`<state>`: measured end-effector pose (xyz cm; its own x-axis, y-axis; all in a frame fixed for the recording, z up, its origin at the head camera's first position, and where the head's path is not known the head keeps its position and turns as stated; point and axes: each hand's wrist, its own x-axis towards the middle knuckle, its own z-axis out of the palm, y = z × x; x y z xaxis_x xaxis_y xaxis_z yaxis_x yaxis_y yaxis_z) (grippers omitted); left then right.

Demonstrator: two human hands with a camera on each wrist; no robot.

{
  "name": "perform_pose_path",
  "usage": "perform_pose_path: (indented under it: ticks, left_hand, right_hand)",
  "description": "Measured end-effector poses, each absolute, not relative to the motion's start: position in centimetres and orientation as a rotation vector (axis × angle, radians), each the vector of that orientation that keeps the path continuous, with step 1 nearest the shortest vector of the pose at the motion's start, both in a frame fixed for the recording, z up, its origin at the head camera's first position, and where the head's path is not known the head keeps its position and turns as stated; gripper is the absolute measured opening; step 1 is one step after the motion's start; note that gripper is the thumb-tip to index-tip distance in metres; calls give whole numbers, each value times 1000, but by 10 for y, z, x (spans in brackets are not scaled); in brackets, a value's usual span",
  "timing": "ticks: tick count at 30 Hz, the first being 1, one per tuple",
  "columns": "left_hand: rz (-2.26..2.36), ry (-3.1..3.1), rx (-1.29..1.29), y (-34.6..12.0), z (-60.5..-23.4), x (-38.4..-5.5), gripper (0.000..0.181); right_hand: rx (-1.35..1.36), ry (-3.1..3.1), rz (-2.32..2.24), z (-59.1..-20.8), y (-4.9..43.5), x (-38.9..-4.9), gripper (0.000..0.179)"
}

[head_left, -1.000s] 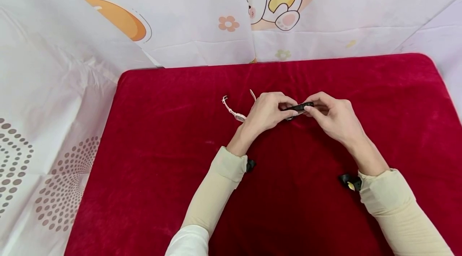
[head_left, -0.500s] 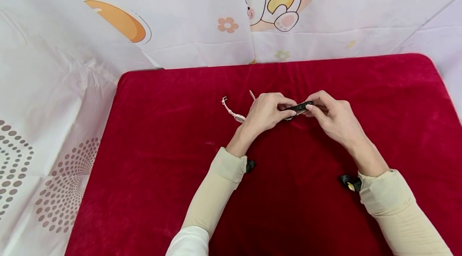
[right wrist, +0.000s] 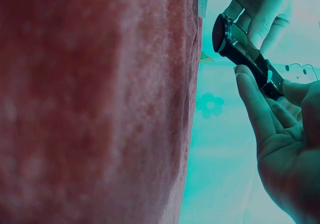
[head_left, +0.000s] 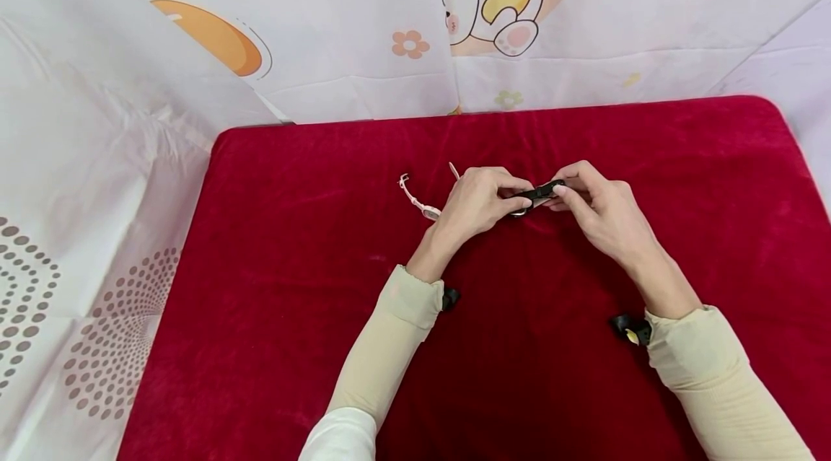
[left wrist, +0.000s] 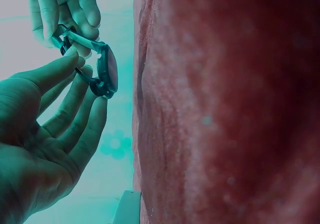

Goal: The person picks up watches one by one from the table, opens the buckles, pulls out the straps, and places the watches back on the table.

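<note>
A dark wristwatch (head_left: 537, 193) is held between my two hands above the red cloth. My left hand (head_left: 482, 200) pinches it near the case, thumb and fingertips on the strap. At the other end, my right hand (head_left: 605, 214) grips the strap by its buckle (right wrist: 272, 86). The round watch case (left wrist: 107, 70) hangs face outward in the left wrist view, and the strap makes a loop behind it. Whether the buckle is fastened is hard to make out. A pink wristwatch (head_left: 430, 212) lies just left of my left hand, partly hidden by it.
Red velvet cloth (head_left: 292, 266) covers the table. A white patterned curtain (head_left: 350, 21) stands along the back and left sides. Small black devices (head_left: 628, 329) are strapped at both wrists, beside the beige sleeves.
The right fingertips have risen slightly, lifting the buckle end, so the watch tilts a little more. The left hand and the pink wristwatch stay in place.
</note>
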<state>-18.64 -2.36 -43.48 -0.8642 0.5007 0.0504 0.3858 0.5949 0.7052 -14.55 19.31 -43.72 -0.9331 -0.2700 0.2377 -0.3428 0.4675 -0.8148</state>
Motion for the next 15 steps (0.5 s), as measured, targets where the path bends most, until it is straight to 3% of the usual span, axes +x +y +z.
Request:
perform_pose_path:
  ticks: [15]
  left_hand:
    - [1127, 2654, 753, -24, -436, -187, 16]
  right_hand:
    - [549, -2610, 1468, -437, 194, -145, 15]
